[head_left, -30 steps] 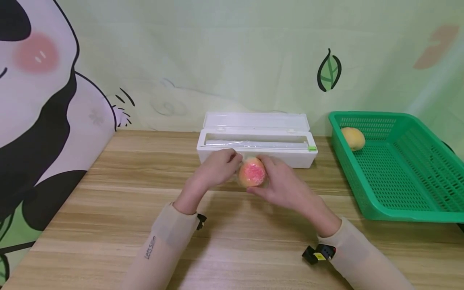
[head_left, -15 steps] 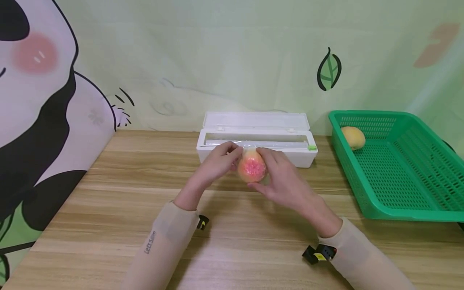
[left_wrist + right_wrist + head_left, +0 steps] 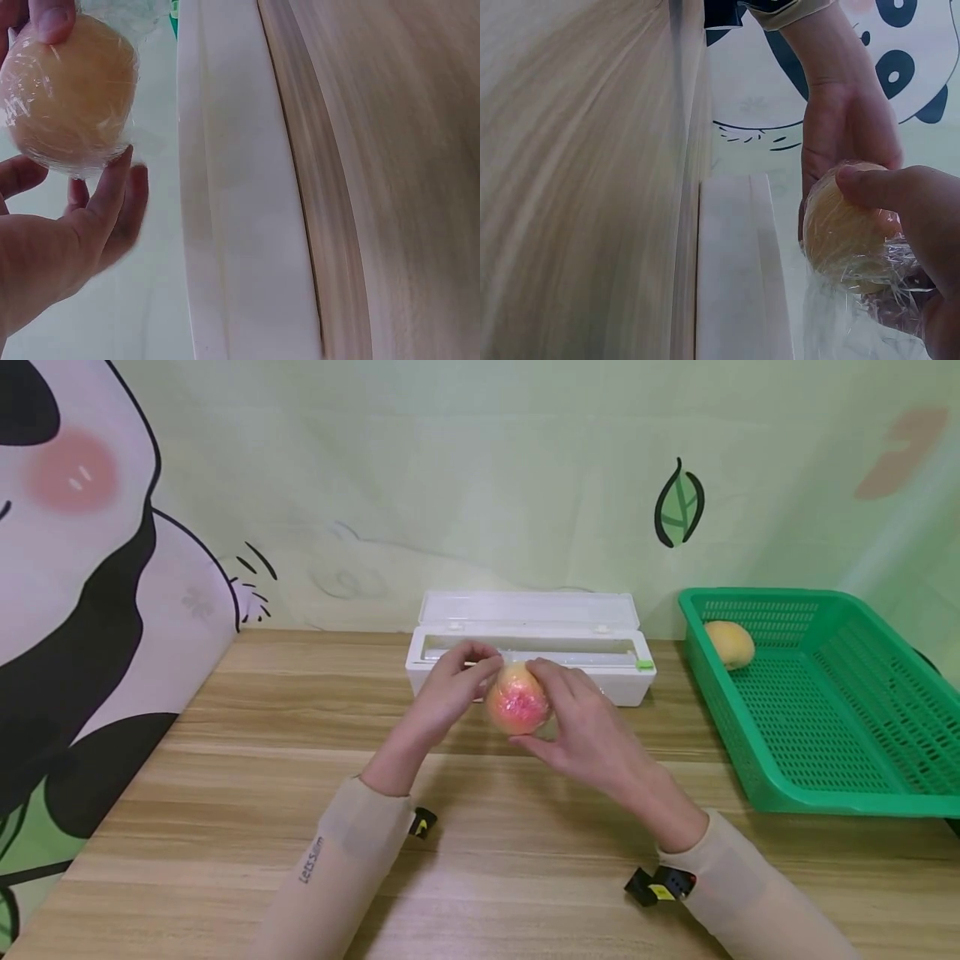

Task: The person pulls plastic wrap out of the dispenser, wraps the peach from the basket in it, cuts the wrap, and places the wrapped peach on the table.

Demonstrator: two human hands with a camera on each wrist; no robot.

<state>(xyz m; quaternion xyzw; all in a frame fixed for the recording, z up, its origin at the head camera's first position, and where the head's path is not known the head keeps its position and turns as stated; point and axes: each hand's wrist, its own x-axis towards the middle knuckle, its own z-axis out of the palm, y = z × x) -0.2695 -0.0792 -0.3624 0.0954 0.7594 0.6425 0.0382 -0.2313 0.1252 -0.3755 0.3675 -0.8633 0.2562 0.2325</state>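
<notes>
A peach with a red blush, wrapped in clear cling film, is held up just in front of a white film dispenser. My right hand grips the peach from the right, thumb below and fingers over the top in the head view. At its left side is my left hand, with bent fingers and thumb at the film on the fruit. Loose film trails from the peach in the right wrist view. The dispenser's lid stands open, showing the film roll inside.
To the right stands a green plastic basket, with one yellow fruit in its back left corner. A green slider sits at the dispenser's right end. Behind the wooden table hangs a printed cloth.
Both hands have raised the wrapped peach slightly, toward the dispenser. The left hand's fingers have loosened from a tighter curl and moved up along the fruit's side.
</notes>
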